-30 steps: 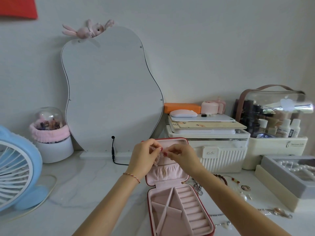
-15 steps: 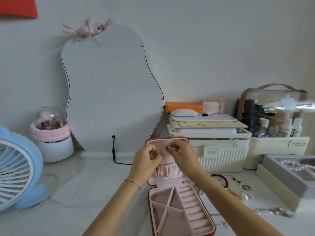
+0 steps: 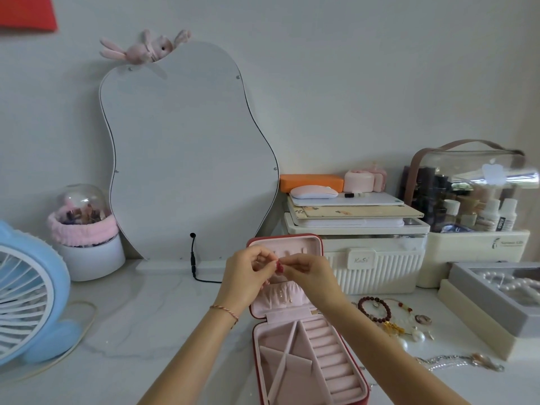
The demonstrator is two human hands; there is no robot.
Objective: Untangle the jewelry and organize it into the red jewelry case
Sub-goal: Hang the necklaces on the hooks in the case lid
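I see both hands raised in front of the upright lid of the red case (image 3: 292, 314), which stands open on the desk (image 3: 152, 317) with its pink lining showing. My left hand (image 3: 248, 276) has its fingers curled and its thumb and fingertips pinched together; my right hand (image 3: 306, 271) meets it fingertip to fingertip, also pinching. Something small is held between them, too fine for me to make out. A thin cord bracelet (image 3: 224, 310) circles the left wrist.

The case's tray (image 3: 306, 363) lies flat toward me, with angled dividers on the left and ring rolls on the right. The lid's gathered pocket (image 3: 282, 295) sits just below the hands.

The rest of the jewelry lies on the desk just right of the case: a dark red bead bracelet (image 3: 374, 309), a gold piece (image 3: 393, 327), pearls (image 3: 418, 336) and a silver chain (image 3: 447, 362) nearer me.

A mirror (image 3: 190, 159) leans on the wall behind, and a blue fan (image 3: 32, 293) is at far left.
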